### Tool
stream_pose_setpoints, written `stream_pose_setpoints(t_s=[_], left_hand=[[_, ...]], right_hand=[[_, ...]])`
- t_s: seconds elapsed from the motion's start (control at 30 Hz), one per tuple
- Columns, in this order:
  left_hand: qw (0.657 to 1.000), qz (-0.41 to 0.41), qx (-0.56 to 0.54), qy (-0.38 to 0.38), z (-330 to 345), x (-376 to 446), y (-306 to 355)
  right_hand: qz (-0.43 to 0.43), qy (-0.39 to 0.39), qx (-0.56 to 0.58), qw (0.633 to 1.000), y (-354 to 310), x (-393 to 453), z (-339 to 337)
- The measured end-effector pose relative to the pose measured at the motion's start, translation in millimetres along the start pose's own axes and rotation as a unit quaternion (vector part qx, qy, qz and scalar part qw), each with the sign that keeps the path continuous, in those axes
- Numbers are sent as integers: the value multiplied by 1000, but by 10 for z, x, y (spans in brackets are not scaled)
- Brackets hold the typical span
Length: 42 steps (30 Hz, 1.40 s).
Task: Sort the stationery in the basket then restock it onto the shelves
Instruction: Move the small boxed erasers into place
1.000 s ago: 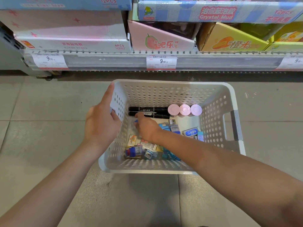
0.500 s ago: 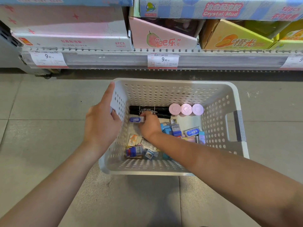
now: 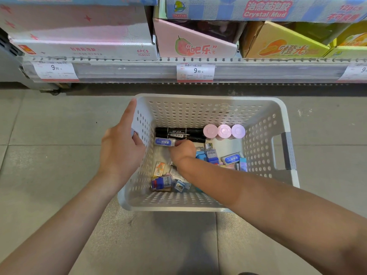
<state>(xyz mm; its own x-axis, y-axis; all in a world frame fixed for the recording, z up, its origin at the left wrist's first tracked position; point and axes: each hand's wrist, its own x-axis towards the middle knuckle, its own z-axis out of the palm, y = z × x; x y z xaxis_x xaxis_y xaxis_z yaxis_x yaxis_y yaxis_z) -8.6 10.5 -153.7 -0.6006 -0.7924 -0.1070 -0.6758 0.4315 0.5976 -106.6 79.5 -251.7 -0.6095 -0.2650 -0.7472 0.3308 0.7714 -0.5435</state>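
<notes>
A white perforated basket (image 3: 264, 108) stands on the tiled floor below the shelf. My left hand (image 3: 119, 149) grips its left rim and handle. My right hand (image 3: 182, 150) is inside the basket, pinching a blue-and-white eraser (image 3: 163, 141) just in front of the black markers (image 3: 178, 132) at the back. Three pastel round-capped containers (image 3: 224, 131) stand to the right of the markers. Several small erasers lie loose on the basket's bottom, some at front left (image 3: 161, 182), others at right (image 3: 231, 158). My right forearm hides part of them.
The lowest shelf (image 3: 258, 69) runs across the top with price tags. On it stand display boxes: a pink-white one (image 3: 79, 36), a pink guava one (image 3: 195, 45) and a yellow one (image 3: 282, 46). Grey floor tiles surround the basket.
My right hand has picked a blue-and-white eraser from the pile and carried it up and left toward the markers. My left hand stays on the rim.
</notes>
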Motion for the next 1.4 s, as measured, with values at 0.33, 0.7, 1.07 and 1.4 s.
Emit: stream_pose_setpoints(t_s=[0.33, 0.7, 1.07, 1.4], left_hand=[[1000, -3, 0, -14, -6, -12, 3], [1000, -3, 5, -2, -26, -40, 69], [1000, -5, 2, 2, -29, -30, 70], [1000, 2, -1, 5, -26, -36, 46]], right_hand=[[-291, -49, -462, 837, -36, -348, -850], [-231, -26, -784, 576, 281, -73, -1201], [-313, -92, -573, 752, -85, -408, -1042], [-310, -58, -417, 853, 8, -84, -274]])
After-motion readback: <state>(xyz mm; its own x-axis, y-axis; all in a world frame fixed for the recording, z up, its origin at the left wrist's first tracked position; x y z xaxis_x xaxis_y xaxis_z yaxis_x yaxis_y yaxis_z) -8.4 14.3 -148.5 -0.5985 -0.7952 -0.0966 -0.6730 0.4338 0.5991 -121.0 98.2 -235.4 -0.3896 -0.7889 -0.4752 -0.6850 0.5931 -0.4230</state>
